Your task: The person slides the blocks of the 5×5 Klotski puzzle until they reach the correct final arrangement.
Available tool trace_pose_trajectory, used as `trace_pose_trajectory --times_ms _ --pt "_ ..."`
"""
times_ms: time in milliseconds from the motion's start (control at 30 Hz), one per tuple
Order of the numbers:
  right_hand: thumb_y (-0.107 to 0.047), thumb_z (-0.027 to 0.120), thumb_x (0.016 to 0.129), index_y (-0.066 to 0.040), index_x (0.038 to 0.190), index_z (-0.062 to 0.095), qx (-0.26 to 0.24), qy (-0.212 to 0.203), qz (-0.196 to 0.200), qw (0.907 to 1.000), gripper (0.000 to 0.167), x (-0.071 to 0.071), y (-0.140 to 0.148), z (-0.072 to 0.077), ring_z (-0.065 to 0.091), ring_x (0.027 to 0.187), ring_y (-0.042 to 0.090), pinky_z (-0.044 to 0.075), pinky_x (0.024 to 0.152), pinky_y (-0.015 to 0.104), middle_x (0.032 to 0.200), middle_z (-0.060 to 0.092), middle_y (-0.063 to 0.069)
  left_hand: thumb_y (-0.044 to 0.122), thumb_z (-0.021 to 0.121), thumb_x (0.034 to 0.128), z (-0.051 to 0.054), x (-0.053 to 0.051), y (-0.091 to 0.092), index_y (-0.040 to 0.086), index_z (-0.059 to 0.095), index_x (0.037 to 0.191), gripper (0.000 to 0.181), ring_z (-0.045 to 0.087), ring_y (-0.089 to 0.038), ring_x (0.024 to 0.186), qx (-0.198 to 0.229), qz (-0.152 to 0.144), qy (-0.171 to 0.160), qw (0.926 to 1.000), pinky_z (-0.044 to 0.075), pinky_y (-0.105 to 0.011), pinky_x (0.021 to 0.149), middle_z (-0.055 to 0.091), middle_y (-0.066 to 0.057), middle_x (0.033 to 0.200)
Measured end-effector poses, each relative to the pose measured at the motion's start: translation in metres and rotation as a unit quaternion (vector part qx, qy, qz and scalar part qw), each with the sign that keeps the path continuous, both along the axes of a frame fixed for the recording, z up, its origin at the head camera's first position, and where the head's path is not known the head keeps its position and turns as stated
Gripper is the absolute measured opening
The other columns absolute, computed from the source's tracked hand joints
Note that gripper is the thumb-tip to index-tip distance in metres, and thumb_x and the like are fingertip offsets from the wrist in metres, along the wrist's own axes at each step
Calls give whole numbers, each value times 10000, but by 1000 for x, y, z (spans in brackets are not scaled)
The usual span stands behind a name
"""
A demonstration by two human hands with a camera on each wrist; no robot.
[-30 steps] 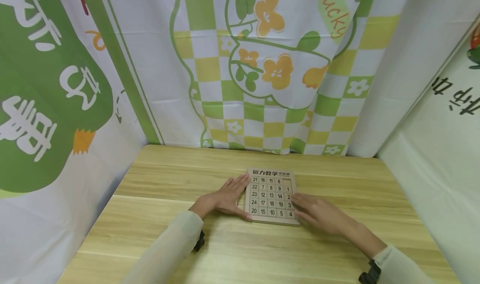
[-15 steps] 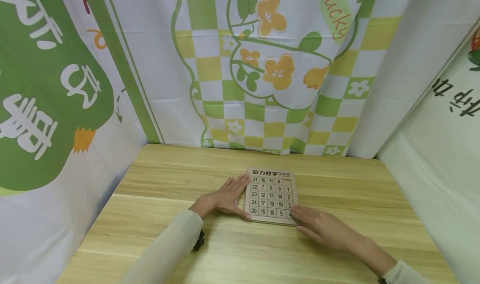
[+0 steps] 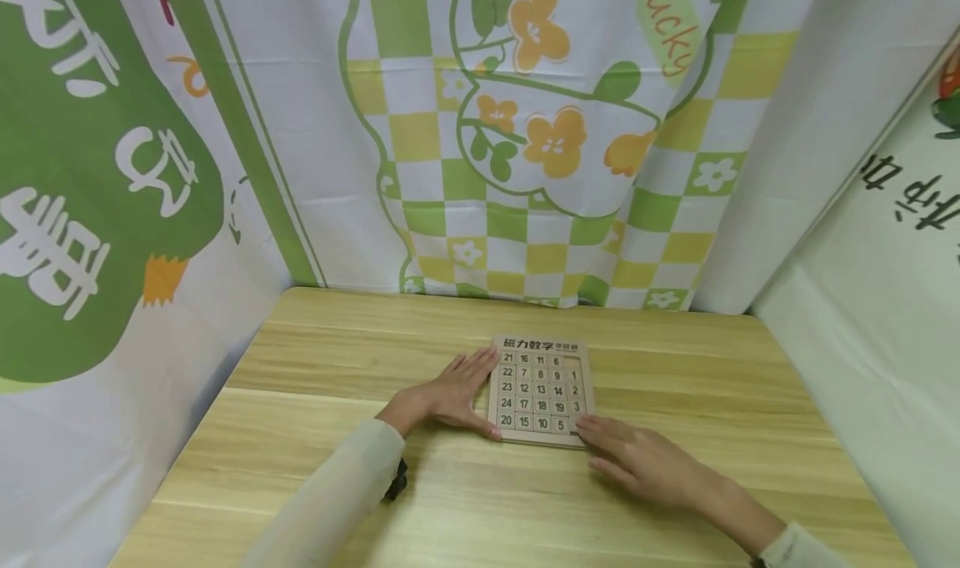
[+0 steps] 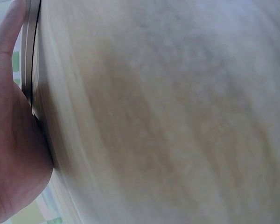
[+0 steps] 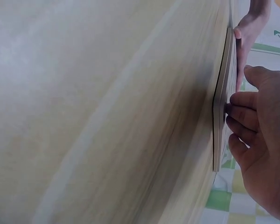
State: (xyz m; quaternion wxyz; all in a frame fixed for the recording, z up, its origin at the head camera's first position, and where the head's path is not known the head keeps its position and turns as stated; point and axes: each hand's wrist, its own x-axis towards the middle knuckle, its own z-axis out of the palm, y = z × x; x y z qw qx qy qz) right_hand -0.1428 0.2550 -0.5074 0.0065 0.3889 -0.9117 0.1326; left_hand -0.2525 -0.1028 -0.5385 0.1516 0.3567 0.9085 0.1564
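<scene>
A wooden sliding number puzzle (image 3: 534, 391) with several numbered tiles lies flat on the table. My left hand (image 3: 453, 394) rests at its left side, fingertips at the upper left and thumb at the lower left corner. My right hand (image 3: 648, 461) touches the lower right corner, its fingers covering the tile under 3. A dark slot shows below those fingertips. Above tile 1, the top right cell holds no tile. In the right wrist view, the right fingertips (image 5: 233, 112) meet the face of the board, seen nearly edge-on. The left palm (image 4: 16, 154) appears beside the board's edge.
The wood-grain table (image 3: 322, 368) extends around the puzzle on all sides. A patterned cloth (image 3: 540, 218) hangs behind its back edge. White printed cloth walls (image 3: 247, 218) stand at left and right.
My right hand has moved down along the puzzle's right side to the lower corner, covering tile 4. The right column sits slightly higher than before. My left hand stays in place.
</scene>
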Motion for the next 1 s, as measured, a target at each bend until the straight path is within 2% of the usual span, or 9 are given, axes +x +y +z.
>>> trace_pose_trajectory --times_ms 133,300,433,567,733,1000 --pt "-358 591 1096 -33 1506 575 40 -23 -90 9999 524 -8 -2 0 540 1433 360 462 1156 546 1575 538 159 733 761 827 0 -1 0 47 -31 1696 1362 -40 -295 1646 57 -4 -1 10000 -17 -530 1328 -69 -142 1777" --pt "-371 585 1098 -16 1482 597 5 207 -96 9997 523 -16 -2 -2 568 1402 371 487 1135 542 1546 566 178 738 758 828 0 -1 1 51 -28 1698 1358 -39 -295 1646 88 -18 -24 10000 -21 -530 1327 -64 -139 1778" --pt "-359 601 1092 -5 1458 618 -107 342 -44 9993 510 -18 -2 -3 592 1373 383 508 1107 551 1518 589 189 730 763 829 2 0 1 46 -21 1697 1355 -38 -302 1646 64 -32 -13 10000 -14 -534 1328 -63 -150 1777" --pt "-379 594 1093 -15 1468 611 -104 292 -111 9995 523 -18 -2 -3 582 1387 371 496 1124 544 1532 578 181 735 758 830 2 -1 1 45 -26 1696 1357 -40 -303 1646 47 -48 -7 10000 -20 -535 1326 -67 -149 1777" --pt "-386 594 1091 -34 1484 602 -87 220 -149 9996 527 -18 -4 -2 570 1402 364 485 1139 547 1548 566 166 807 719 803 -4 -3 0 54 -41 1697 1394 -64 -278 1645 62 -52 -33 10000 -36 -515 1327 -83 -136 1777" --pt "-366 614 1081 -27 1464 616 -229 434 177 9986 511 -18 -17 2 584 1384 373 502 1118 551 1527 582 179 717 775 827 1 0 1 52 -15 1700 1352 -30 -305 1647 14 -19 17 10000 -5 -537 1329 -61 -143 1778"
